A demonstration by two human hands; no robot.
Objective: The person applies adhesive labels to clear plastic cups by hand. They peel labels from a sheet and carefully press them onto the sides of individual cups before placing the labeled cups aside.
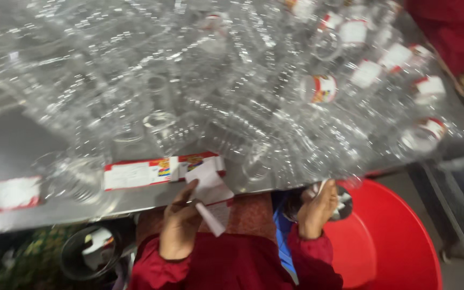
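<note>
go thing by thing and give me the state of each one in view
left hand: fingers pinching a white label strip
right hand: closed on a clear bottle, held over the tub
clear plastic bottles: empty, capless, heaped on the metal table
labelled bottles: labels on, at the right of the heap
label stack: lying flat by the table edge
red tub: open, inside mostly hidden

A white paper label strip with red edging (210, 207) lies loose and partly curled at the metal table's front edge, at six o'clock, while a clear plastic bottle (331, 201), tilted and blurred, sits at four o'clock.
</note>
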